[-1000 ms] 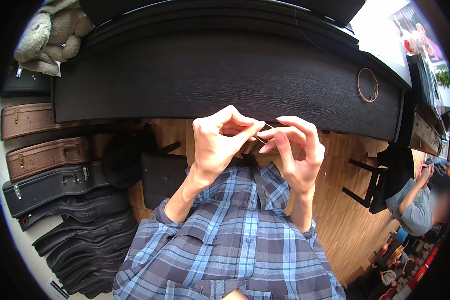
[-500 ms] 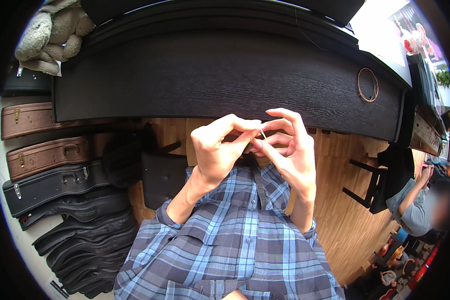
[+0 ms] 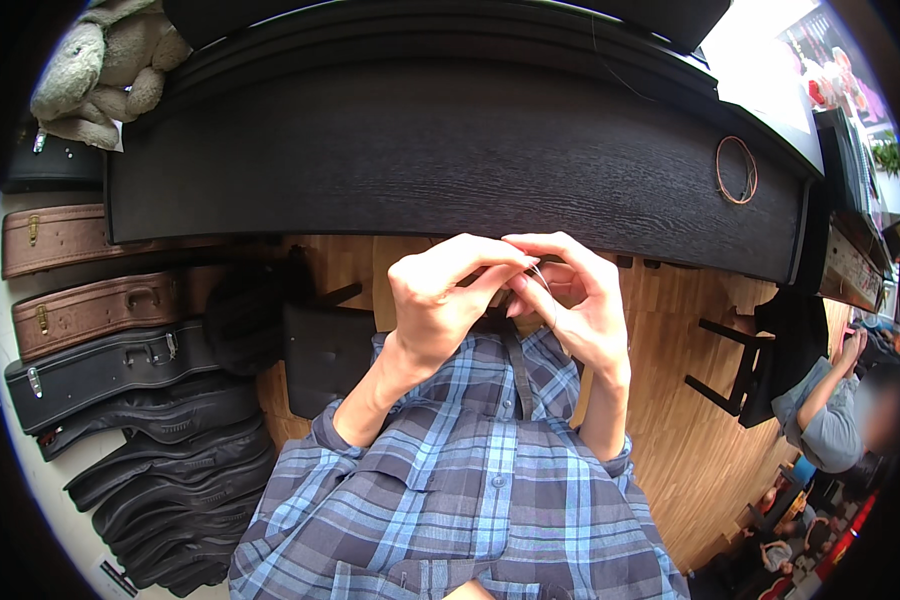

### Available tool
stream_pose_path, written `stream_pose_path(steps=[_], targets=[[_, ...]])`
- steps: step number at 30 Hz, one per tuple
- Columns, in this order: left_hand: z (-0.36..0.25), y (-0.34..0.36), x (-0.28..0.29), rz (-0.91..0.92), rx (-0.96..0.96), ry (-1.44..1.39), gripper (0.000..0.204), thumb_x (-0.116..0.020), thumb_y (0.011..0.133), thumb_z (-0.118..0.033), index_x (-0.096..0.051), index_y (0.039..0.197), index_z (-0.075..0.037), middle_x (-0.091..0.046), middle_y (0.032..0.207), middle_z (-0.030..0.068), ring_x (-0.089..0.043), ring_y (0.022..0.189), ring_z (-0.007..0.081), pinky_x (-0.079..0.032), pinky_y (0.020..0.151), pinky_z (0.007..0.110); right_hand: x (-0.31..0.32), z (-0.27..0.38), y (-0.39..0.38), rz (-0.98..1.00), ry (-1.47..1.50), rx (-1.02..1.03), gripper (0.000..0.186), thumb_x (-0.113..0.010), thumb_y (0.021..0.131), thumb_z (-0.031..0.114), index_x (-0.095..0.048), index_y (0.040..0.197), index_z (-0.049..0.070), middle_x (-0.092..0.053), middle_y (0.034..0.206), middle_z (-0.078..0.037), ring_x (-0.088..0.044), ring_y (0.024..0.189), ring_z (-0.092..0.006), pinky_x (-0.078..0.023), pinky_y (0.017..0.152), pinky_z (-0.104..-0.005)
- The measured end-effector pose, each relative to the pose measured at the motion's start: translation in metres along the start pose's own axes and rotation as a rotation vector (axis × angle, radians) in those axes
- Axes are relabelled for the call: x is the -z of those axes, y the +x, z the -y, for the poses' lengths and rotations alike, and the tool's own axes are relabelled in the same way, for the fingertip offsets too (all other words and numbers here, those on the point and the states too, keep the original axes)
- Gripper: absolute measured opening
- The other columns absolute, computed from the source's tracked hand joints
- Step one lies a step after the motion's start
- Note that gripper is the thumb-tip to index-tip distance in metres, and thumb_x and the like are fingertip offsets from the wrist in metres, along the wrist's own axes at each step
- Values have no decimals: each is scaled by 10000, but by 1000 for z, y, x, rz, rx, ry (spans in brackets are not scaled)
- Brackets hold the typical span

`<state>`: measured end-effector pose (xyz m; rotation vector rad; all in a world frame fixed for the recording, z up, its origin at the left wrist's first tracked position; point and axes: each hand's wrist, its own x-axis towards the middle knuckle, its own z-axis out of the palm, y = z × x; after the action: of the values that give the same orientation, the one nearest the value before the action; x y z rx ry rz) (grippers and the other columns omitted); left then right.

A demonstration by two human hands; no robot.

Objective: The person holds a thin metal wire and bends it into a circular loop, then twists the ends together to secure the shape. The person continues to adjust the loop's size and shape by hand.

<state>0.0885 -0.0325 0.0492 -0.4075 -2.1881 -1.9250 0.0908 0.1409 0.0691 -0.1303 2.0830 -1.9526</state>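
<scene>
My left hand [image 3: 445, 300] pinches a thin pale wire or string [image 3: 542, 278] between thumb and index finger, just in front of the dark wooden furniture's edge. My right hand [image 3: 575, 305] is closed around the same strand, its thumb and fingers bent inward and meeting the tips of my left hand. The exact grip of each fingertip is partly hidden. At the right of the black wooden top [image 3: 390, 130] lies a loose copper-coloured coil [image 3: 736, 170] of string or wire.
Brown and black instrument cases [image 3: 95, 320] and soft black bags [image 3: 170, 470] are stacked at left, below a grey plush toy [image 3: 70, 80]. A black seat [image 3: 325, 355] and a black stool frame [image 3: 720, 380] stand on the wooden floor. Another person [image 3: 820, 410] sits at right.
My right fingers have curled inward and down over the strand, closing toward the left fingertips, after being spread higher. My left hand has shifted slightly down and stays pinched.
</scene>
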Motion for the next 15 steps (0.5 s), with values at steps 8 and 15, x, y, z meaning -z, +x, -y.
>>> stream_pose_path(steps=[8,15], targets=[[2,0,2,27,188,-349,103,-733,853,119,-692,937,75,-729,868,154,-753,755,201,-638,635,260,11,-2,0,-10,-94,93,490,-827,826,51,-632,1275,54,-753,961,-96,-715,703,-82,-578,639,-210],[6,2,3,92,279,-422,134,-741,845,116,-671,941,54,-714,875,135,-760,776,208,-628,616,242,16,-1,1,-11,-48,55,444,-835,822,67,-626,1213,52,-743,888,-69,-684,668,-57,-530,589,-182]])
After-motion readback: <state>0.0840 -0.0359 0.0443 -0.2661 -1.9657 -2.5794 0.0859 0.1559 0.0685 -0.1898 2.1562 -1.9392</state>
